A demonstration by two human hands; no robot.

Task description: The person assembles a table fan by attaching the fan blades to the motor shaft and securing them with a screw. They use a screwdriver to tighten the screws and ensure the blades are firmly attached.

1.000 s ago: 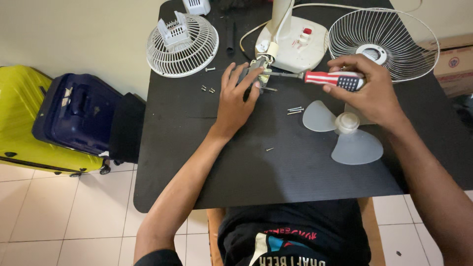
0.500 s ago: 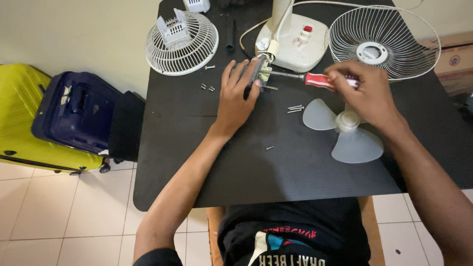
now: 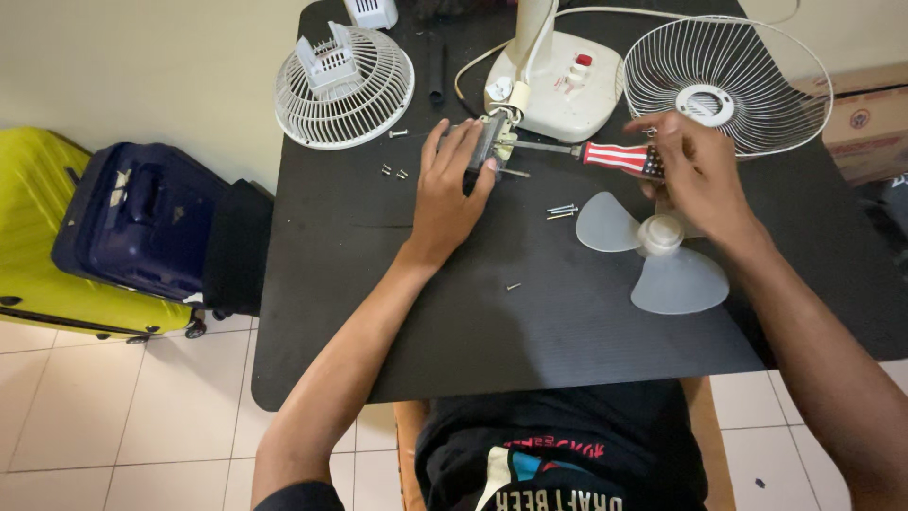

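Black table point(image 3: 567, 341): left hand point(image 3: 445, 199) clamps fan motor point(image 3: 487, 147); right hand point(image 3: 695, 175) grips screwdriver point(image 3: 591, 151). Tip may slip; near loose screws point(image 3: 562, 210) could scatter.

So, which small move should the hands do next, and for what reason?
Probably keep turning the screwdriver with the right hand, because its tip sits against the small motor part that the left hand pins to the black table. Loose screws lie nearby.
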